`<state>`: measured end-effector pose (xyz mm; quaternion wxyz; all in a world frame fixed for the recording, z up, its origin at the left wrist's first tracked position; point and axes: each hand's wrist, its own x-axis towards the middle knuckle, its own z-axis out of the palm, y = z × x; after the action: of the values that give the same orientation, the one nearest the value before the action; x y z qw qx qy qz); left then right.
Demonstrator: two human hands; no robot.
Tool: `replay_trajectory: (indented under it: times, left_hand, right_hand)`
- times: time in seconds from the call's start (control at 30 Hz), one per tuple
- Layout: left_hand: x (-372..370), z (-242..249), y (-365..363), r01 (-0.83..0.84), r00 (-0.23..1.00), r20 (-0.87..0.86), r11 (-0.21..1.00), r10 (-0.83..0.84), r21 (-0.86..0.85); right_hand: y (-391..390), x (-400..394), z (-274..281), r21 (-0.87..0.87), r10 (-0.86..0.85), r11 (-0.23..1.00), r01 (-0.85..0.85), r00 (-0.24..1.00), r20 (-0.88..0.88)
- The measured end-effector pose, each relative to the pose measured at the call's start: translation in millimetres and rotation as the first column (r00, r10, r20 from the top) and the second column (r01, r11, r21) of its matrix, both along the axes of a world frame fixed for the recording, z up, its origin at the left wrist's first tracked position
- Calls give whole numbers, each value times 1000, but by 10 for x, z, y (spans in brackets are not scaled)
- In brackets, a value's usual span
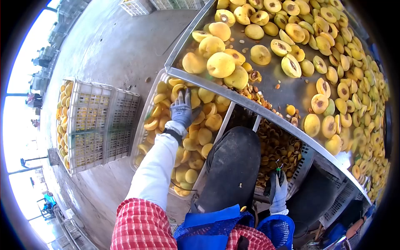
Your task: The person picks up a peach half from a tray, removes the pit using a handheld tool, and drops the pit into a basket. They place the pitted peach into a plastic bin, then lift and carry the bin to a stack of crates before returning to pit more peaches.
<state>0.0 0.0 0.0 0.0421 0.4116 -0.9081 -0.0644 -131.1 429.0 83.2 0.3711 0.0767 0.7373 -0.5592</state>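
Note:
My left hand (182, 111), in a grey-blue glove, reaches over a pale crate (139, 121) of halved yellow fruit (192, 143). Its fingers are extended and touch or nearly touch a fruit half near the crate's far end. Lower right, my right hand (278, 189), also gloved, is closed around a small tool (278, 168) with a green part and a thin metal end. That hand is above the near end of a crate of brown pits and scraps (271, 152). Ahead, a metal table (266, 109) carries whole and halved yellow fruit (221, 64).
Stacked crates (91, 123) of yellow fruit stand on the concrete floor at the left. More crates (137, 6) are at the top. The table's raised metal edge runs diagonally in front of my knees. Another person's arm (356, 227) shows at the lower right.

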Motion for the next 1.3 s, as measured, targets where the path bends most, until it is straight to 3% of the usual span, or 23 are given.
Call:
replay_trajectory:
  times: [0.07,0.1,0.17,0.2,0.3,0.33,0.43,0.47,0.5,0.57,0.63,0.7,0.77,0.8,0.83,0.9,0.97,1.0,1.1,1.13,1.17,1.23,1.3]
  left_hand:
    - [40,132,-20,8,998,58,999,-11,54]
    - [0,328,-84,19,1000,-12,999,-19,-26]
    - [-32,437,-181,-160,921,-332,975,203,153]
    - [-63,404,-274,-155,869,-477,988,128,-17]
    - [-135,202,-519,-307,906,-197,903,374,301]
    - [-139,90,-584,-281,918,-205,922,339,265]
    - [-3,-176,-837,-102,808,-479,882,343,460]
    - [104,-249,-864,6,763,-600,925,241,379]
    - [187,-250,-885,-7,743,-595,893,306,451]
    - [434,-382,-1093,-94,725,-617,931,306,352]
    - [329,404,-902,-354,830,-450,935,329,30]
    - [271,562,-955,-384,821,-492,917,288,-104]
    - [130,595,-1005,-350,826,-512,927,236,-137]
    - [74,456,-1082,-229,880,-472,919,55,-321]
    - [52,222,-1109,-119,959,-284,916,6,-384]
    - [52,-118,-917,-195,977,-93,981,194,-2]
    - [254,-296,-749,-13,999,-38,972,4,-237]
    - [279,-154,-642,2,1000,16,983,1,-186]
    - [253,-20,-636,-137,986,69,978,150,-156]
    - [166,147,-602,-258,965,43,965,260,-48]
    - [139,237,-588,-293,949,-123,956,292,7]
    - [32,549,-600,-362,899,-208,921,386,143]
    - [-8,580,-757,-241,924,-308,970,226,-13]
  right_hand:
    - [-126,-30,172,23,29,999,-31,997,69]
    - [-164,-53,175,22,48,999,-50,996,77]
    - [-104,-28,167,45,99,994,-97,994,-39]
    - [-43,12,45,63,51,997,-43,988,-144]
    - [-55,42,4,151,149,982,-113,955,-257]
    - [-78,46,-1,173,178,976,-133,945,-273]
    - [-92,23,30,172,175,975,-137,959,-225]
    - [-99,13,41,135,131,985,-105,972,-197]
    - [-101,10,46,114,115,989,-96,978,-174]
    - [-91,-13,49,89,114,991,-103,985,-133]
    - [-37,-29,-13,137,172,979,-150,970,-171]
    - [53,3,-175,240,263,950,-199,926,-273]
    - [66,18,-204,297,296,929,-219,923,-247]
    - [74,24,-212,327,313,917,-230,921,-231]
    - [89,29,-228,341,337,908,-245,910,-243]
    - [94,12,-251,366,381,890,-273,885,-267]
    - [11,27,-188,222,235,957,-187,948,-214]
    - [-22,31,-178,151,161,979,-135,971,-178]
    - [195,-8,-393,333,310,915,-226,924,-224]
    - [184,-21,-355,321,297,921,-221,931,-212]
    - [161,-24,-315,307,283,927,-214,938,-200]
    - [56,-36,-232,255,238,949,-188,954,-181]
    - [-39,-30,-183,183,173,973,-144,973,-156]
